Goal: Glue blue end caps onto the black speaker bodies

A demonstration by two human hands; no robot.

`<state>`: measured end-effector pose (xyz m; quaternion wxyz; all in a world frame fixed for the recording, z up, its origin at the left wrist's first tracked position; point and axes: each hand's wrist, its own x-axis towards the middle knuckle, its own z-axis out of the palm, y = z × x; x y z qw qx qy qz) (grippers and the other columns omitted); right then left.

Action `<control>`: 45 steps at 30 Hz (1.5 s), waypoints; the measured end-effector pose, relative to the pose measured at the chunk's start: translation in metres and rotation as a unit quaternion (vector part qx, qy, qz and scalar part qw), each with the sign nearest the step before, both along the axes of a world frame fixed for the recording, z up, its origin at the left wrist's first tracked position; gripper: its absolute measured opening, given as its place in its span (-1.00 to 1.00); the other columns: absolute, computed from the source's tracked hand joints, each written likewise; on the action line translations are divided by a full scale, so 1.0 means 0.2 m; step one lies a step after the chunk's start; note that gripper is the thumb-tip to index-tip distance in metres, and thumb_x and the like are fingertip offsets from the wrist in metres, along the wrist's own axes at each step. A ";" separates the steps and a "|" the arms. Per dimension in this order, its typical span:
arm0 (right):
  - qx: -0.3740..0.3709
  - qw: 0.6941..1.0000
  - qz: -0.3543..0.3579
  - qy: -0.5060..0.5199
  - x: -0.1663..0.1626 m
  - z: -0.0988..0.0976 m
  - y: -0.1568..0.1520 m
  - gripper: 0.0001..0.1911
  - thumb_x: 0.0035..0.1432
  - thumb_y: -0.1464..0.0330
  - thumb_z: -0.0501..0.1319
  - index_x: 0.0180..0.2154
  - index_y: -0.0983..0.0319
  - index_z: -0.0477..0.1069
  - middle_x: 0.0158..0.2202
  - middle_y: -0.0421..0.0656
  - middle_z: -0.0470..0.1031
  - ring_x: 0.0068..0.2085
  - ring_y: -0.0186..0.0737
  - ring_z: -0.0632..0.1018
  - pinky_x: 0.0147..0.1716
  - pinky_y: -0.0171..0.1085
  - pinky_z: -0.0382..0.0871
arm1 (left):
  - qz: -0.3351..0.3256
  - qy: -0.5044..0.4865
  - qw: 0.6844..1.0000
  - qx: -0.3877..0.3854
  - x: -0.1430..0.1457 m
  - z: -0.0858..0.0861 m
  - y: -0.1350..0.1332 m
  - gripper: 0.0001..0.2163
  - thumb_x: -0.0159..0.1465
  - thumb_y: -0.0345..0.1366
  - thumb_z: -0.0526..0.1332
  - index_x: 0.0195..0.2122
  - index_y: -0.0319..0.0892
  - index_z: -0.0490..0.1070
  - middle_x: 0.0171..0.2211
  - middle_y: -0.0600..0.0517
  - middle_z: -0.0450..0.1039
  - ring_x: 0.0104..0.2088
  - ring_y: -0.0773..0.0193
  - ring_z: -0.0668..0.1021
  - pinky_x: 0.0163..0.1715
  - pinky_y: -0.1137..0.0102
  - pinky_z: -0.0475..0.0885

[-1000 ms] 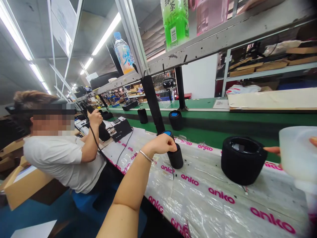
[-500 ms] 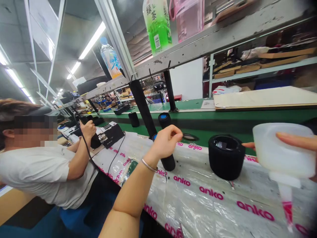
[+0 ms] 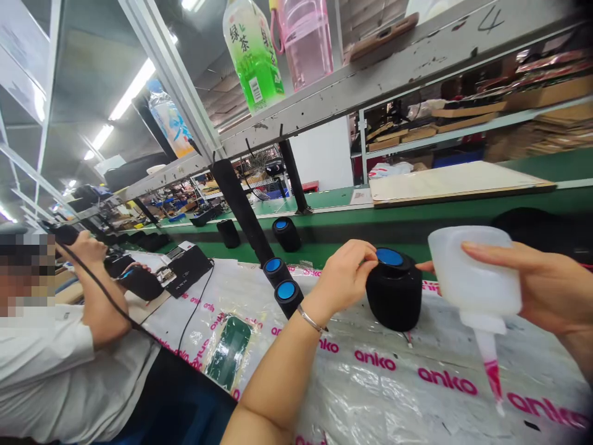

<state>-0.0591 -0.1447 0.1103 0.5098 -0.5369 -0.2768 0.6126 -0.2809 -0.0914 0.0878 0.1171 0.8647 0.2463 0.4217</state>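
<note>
Left forearm reaches up and across from the lower edge, a thin silver bracelet (image 3: 309, 319) at the wrist. The left hand (image 3: 345, 276) is cupped, fingers (image 3: 365, 252) curled in and pinched at their tips. Over on the right, the right hand (image 3: 544, 285) is wrapped in a grip, thumb stretched along the top, wrist bent downward.

The speaker (image 3: 395, 296) under the left hand (image 3: 345, 276) is black fabric with a bright blue disc (image 3: 390, 256) on top, and the squeeze bottle (image 3: 472, 275) in the right hand (image 3: 546, 287) is milky white with a clear nozzle. The plastic sheet (image 3: 393, 383) on the bench is clear and silvery, patterned with repeated pink "anko" lettering. The conveyor belt (image 3: 352, 238) behind is green, and the tea bottle (image 3: 252, 52) on the grey shelf is green beside a pink bottle (image 3: 306, 40).
</note>
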 end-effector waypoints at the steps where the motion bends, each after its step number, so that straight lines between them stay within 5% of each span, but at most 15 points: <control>1: 0.002 1.000 0.004 0.000 0.00 0.00 0.00 -0.24 -0.55 0.20 0.47 -0.17 0.31 0.46 -0.05 0.20 0.43 -0.25 0.31 0.53 -0.44 0.00 0.52 | 0.002 0.005 1.000 -0.003 0.00 0.00 0.00 -0.91 0.33 -0.42 0.07 -0.33 -0.17 0.30 -0.19 -0.07 0.43 -0.13 0.24 0.49 -0.06 0.35 0.41; 21: 0.012 0.999 0.018 -0.028 0.01 0.00 -0.01 -0.22 -0.59 0.13 0.48 -0.21 0.34 0.50 -0.11 0.19 0.46 -0.31 0.18 0.54 -0.49 -0.10 0.50 | -0.007 0.054 0.999 -0.003 -0.01 0.02 -0.01 -0.89 0.35 -0.40 0.07 -0.30 -0.17 0.35 -0.22 -0.05 0.48 -0.17 0.23 0.49 -0.07 0.33 0.41; 31: 0.017 0.999 0.037 -0.034 0.02 -0.01 0.00 -0.24 -0.58 0.09 0.49 -0.25 0.34 0.52 -0.12 0.19 0.46 -0.30 0.18 0.54 -0.45 -0.10 0.50 | 0.002 0.021 0.997 -0.075 -0.02 0.04 -0.03 -0.70 0.27 -0.54 0.00 -0.03 -0.14 0.30 -0.11 0.00 0.55 -0.01 0.20 0.51 0.02 0.26 0.38; 40: 0.020 0.999 0.029 -0.017 0.02 -0.02 0.00 -0.26 -0.56 0.15 0.50 -0.24 0.39 0.51 -0.13 0.24 0.46 -0.37 0.11 0.54 -0.52 -0.16 0.48 | -0.017 -0.003 0.990 -0.142 -0.01 0.03 -0.04 -0.71 0.26 -0.49 0.06 0.00 -0.14 0.30 -0.06 -0.03 0.52 0.05 0.17 0.50 0.11 0.21 0.33; 42: 0.020 0.999 0.028 -0.012 0.01 -0.02 0.01 -0.30 -0.49 0.18 0.48 -0.22 0.38 0.49 -0.14 0.22 0.46 -0.40 0.06 0.54 -0.53 -0.18 0.47 | 0.005 0.004 0.988 -0.155 0.01 0.03 -0.04 -0.60 0.23 -0.32 0.22 0.10 -0.12 0.26 0.12 -0.08 0.38 0.15 0.09 0.41 0.13 0.18 0.32; 45: 0.015 1.000 0.015 0.010 0.02 -0.02 0.01 -0.40 -0.36 0.26 0.43 -0.18 0.33 0.46 -0.16 0.16 0.48 -0.40 0.03 0.54 -0.54 -0.20 0.47 | 0.031 0.075 0.974 -0.210 0.05 0.03 -0.02 -0.13 -0.02 -0.03 0.43 0.27 -0.05 0.05 0.24 -0.14 0.21 0.20 -0.10 0.34 0.10 0.09 0.35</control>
